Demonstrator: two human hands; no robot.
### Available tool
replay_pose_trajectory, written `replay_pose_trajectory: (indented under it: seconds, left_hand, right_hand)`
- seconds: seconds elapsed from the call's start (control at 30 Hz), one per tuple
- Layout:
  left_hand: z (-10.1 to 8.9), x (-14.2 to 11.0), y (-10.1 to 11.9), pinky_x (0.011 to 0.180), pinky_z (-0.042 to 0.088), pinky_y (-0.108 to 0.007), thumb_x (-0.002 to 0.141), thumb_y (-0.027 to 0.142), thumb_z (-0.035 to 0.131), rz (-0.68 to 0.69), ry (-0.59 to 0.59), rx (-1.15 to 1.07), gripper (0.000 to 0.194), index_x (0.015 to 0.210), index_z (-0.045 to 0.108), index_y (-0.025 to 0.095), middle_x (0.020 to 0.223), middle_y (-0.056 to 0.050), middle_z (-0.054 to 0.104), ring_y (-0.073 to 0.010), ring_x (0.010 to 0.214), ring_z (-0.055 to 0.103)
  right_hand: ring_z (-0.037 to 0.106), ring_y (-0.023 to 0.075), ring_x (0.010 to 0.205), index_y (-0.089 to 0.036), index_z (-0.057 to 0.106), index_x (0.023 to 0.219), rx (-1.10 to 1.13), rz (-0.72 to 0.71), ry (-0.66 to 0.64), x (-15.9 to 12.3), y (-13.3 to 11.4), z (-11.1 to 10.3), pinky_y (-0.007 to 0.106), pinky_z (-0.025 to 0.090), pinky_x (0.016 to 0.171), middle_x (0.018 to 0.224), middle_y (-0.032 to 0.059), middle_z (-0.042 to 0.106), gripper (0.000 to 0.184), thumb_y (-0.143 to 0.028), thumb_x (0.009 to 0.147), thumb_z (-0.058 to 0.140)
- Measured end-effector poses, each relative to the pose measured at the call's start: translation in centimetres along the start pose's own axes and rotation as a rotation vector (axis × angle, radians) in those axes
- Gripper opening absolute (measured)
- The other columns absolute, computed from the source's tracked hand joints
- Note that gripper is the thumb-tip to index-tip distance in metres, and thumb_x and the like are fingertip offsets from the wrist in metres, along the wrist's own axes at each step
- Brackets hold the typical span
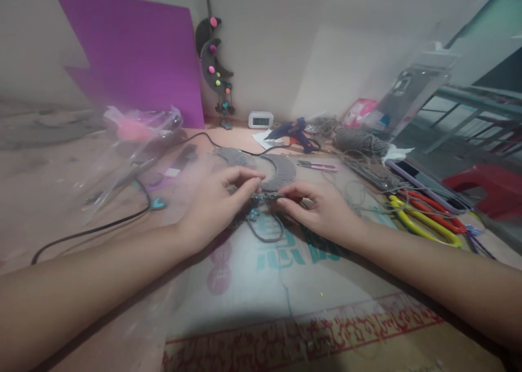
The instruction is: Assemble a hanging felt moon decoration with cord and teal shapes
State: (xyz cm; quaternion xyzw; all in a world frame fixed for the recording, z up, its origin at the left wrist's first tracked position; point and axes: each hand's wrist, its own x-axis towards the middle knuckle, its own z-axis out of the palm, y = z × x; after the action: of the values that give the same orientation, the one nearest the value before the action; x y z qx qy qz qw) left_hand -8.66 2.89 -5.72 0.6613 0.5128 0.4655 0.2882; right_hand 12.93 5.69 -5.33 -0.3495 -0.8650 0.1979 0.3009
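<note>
Both hands meet over the middle of the work surface. My left hand (220, 206) is closed in a pinch, thumb against forefinger. My right hand (322, 209) pinches too, just to the right and slightly lower. Between the fingertips runs a thin grey cord (267, 240), which hangs in a loop below them; the exact grip is partly hidden. Small teal charms (253, 214) dangle from it by the left fingers. Right behind the hands lies a grey yarn-covered crescent moon (281, 171), partly covered by the left hand.
Behind stand a blue glue gun (289, 132), a small digital clock (261, 120) and pink thread snips (317, 166). At right are a grey yarn ball (361, 142), a phone (424, 184) and scissors with yellow handles (424, 222). A black cable (93, 229) crosses the left side.
</note>
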Motion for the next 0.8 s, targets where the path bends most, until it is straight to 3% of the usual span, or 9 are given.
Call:
replay_pose_trajectory:
  seconds: [0.1, 0.3, 0.47, 0.63, 0.8]
  left_hand:
    - [0.01, 0.12, 0.04, 0.077, 0.051, -0.029, 0.092, 0.040, 0.062, -0.017, 0.017, -0.055, 0.022, 0.093, 0.070, 0.020, 0.088, -0.002, 0.072, -0.0175, 0.083, 0.065]
    - [-0.13, 0.09, 0.45, 0.079, 0.050, -0.029, 0.100, 0.036, 0.044, 0.047, -0.042, -0.025, 0.033, 0.083, 0.066, 0.018, 0.084, -0.002, 0.069, -0.0168, 0.084, 0.064]
    - [0.16, -0.23, 0.35, 0.085, 0.049, -0.032, 0.093, 0.030, 0.056, 0.133, -0.039, 0.097, 0.014, 0.098, 0.063, 0.019, 0.095, -0.003, 0.069, -0.0177, 0.091, 0.062]
    - [0.40, -0.27, 0.46, 0.077, 0.051, -0.031, 0.092, 0.034, 0.058, 0.117, -0.146, 0.100, 0.019, 0.101, 0.063, 0.018, 0.091, -0.003, 0.068, -0.0172, 0.085, 0.063]
    - [0.66, -0.36, 0.05, 0.072, 0.051, -0.030, 0.088, 0.032, 0.064, 0.183, -0.209, 0.119, 0.018, 0.100, 0.064, 0.019, 0.092, -0.003, 0.065, -0.0152, 0.079, 0.062]
  right_hand:
    - [0.062, 0.0112, 0.059, -0.017, 0.073, 0.091, -0.012, 0.019, -0.011, -0.01, -0.01, -0.07, 0.021, 0.045, 0.057, 0.074, 0.0019, 0.074, 0.016, -0.027, 0.090, 0.060]
    - [0.062, 0.0126, 0.063, -0.018, 0.071, 0.091, -0.037, 0.029, -0.015, -0.02, 0.08, -0.07, 0.023, 0.046, 0.059, 0.076, 0.0023, 0.073, 0.016, -0.029, 0.091, 0.060]
    - [0.063, 0.0129, 0.062, -0.018, 0.072, 0.093, -0.030, 0.014, -0.011, -0.10, 0.17, 0.05, 0.023, 0.047, 0.059, 0.078, 0.0029, 0.075, 0.017, -0.030, 0.091, 0.060]
    - [0.065, 0.0147, 0.067, -0.018, 0.072, 0.094, -0.038, 0.005, -0.017, -0.22, 0.47, 0.24, 0.024, 0.047, 0.059, 0.083, 0.0044, 0.076, 0.018, -0.030, 0.092, 0.058]
    - [0.066, 0.0153, 0.069, -0.019, 0.072, 0.095, -0.039, -0.006, -0.016, -0.22, 0.69, 0.37, 0.025, 0.049, 0.062, 0.082, 0.0045, 0.075, 0.018, -0.030, 0.093, 0.058]
